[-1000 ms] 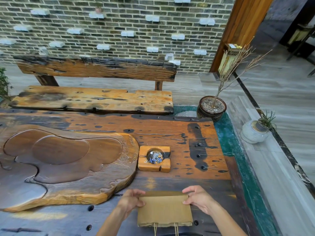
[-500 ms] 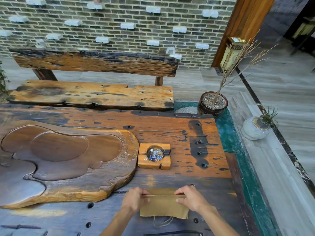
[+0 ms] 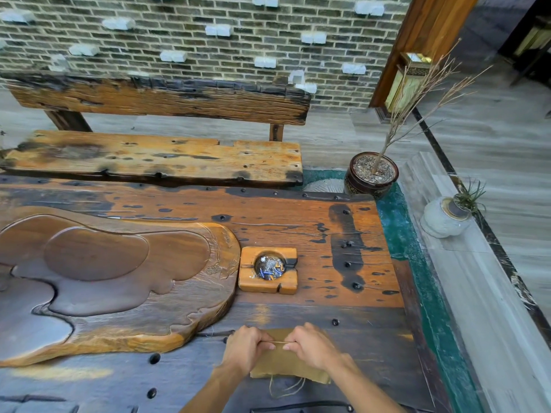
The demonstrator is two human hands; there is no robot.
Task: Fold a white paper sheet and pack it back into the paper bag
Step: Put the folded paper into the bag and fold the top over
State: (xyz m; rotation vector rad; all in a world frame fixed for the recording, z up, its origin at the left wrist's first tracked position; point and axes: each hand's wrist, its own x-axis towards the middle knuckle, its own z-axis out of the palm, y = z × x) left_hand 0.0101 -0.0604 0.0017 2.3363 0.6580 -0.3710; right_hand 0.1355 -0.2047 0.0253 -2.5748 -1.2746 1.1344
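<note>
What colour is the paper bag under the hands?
The paper bag is plain tan brown, seen in the head view.

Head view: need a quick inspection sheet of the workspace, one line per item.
Surface: dark weathered wooden table, studded with bolt heads.
Job's things: brown paper bag lies flat at the near edge, its string handles toward the person; no white sheet visible.
Clutter: carved wooden tea tray on the left; wooden ashtray with butts beside it.
Grippers: left hand and right hand both pinch the bag's folded top edge.
Cables: nothing seen for certain; a dark cord-like line runs along the bottom edge.
Surroundings: wooden bench, brick wall, dark pot with dry twigs, white pot.
</note>
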